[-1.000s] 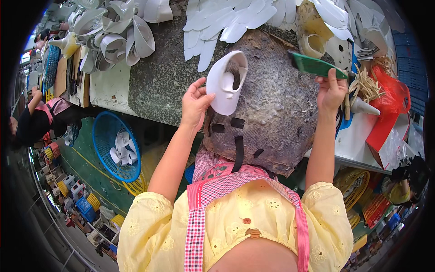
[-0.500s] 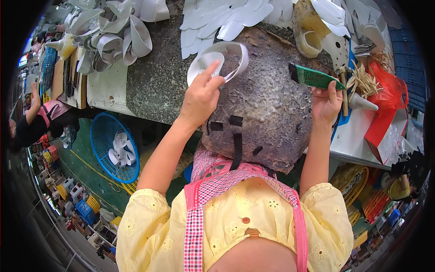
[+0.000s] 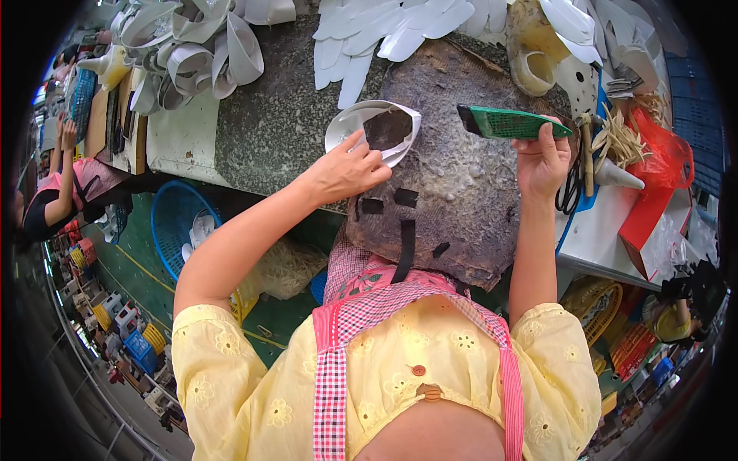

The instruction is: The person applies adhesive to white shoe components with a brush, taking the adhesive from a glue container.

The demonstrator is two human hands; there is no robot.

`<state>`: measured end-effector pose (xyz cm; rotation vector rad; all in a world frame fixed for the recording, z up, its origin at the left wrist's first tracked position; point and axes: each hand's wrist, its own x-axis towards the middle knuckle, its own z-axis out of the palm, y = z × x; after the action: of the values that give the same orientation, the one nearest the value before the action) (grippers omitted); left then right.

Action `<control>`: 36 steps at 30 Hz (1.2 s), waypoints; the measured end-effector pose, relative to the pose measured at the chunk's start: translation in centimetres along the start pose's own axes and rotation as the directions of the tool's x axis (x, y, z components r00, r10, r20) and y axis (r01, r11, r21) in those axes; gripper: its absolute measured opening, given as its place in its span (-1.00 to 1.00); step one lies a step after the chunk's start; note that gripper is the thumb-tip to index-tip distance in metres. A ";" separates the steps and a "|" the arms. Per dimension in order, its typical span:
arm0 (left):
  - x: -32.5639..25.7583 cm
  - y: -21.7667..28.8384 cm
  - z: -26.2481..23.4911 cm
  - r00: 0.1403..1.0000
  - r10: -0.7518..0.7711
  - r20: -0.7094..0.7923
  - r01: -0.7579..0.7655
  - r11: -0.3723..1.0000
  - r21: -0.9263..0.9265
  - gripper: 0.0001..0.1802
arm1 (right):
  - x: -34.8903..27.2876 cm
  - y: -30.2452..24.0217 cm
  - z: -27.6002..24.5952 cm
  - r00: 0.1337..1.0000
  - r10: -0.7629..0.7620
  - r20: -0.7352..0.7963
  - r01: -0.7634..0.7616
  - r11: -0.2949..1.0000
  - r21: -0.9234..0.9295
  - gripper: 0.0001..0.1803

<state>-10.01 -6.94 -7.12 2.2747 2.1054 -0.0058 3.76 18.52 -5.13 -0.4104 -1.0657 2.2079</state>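
Observation:
My left hand (image 3: pixel 346 170) grips the near rim of a white shoe upper (image 3: pixel 343 128), a curved loop with an opening in it, and the fingers reach inside. The upper is over the left edge of a worn, glue-crusted brown pad (image 3: pixel 461 207), which extends from the bench toward my lap. Over the right side of the pad, my right hand (image 3: pixel 543 165) is closed round the right end of a green brush-like tool (image 3: pixel 515 124). The tool has a mesh-patterned side and a dark tip pointing left, apart from the upper.
Several white uppers (image 3: pixel 188 65) are heaped at back left. Flat white insole-shaped pieces (image 3: pixel 354 38) fan out behind the pad. A yellowed pot (image 3: pixel 536 71) stands right of them. A red plastic bag (image 3: pixel 667 150) lies far right. A blue basket (image 3: pixel 159 230) is below left; another person (image 3: pixel 65 188) works beyond.
My left hand has turned the white upper and brought it slightly down and nearer, its opening now facing up. My right hand has moved the green tool left, toward the upper.

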 end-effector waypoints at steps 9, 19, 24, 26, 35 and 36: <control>0.1 -0.3 -0.2 0.876 -0.145 -0.461 0.180 0.983 0.033 -0.83 | -0.4 0.5 1.3 0.998 0.010 0.056 -0.007 0.998 -0.055 -0.85; 2.1 5.6 3.7 0.965 -0.204 -0.163 0.224 0.967 0.119 -0.74 | -2.8 2.9 3.5 0.957 0.017 0.290 0.164 0.793 -0.587 -0.90; 2.5 6.6 4.2 0.978 -0.188 -0.090 0.202 0.960 0.195 -0.74 | -3.4 5.8 5.3 0.909 -0.048 0.415 0.380 0.506 -0.774 -0.97; 2.6 7.2 4.4 0.980 -0.198 -0.026 0.200 0.963 0.183 -0.76 | -3.4 7.2 5.7 0.885 -0.084 0.458 0.448 0.418 -0.790 -0.95; 2.4 8.1 5.5 0.955 -0.251 -0.160 0.274 0.951 0.146 -0.81 | -4.7 9.0 5.4 0.872 -0.110 0.478 0.490 0.233 -0.840 -0.85; 2.0 8.1 5.7 0.942 -0.249 -0.227 0.281 0.952 0.124 -0.83 | -4.9 8.9 5.6 0.906 -0.045 0.420 0.413 0.302 -0.859 -0.84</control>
<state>-1.65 -5.73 -12.64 2.1306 2.5940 0.0655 0.79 7.86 -8.58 -0.3153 -2.4228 1.1359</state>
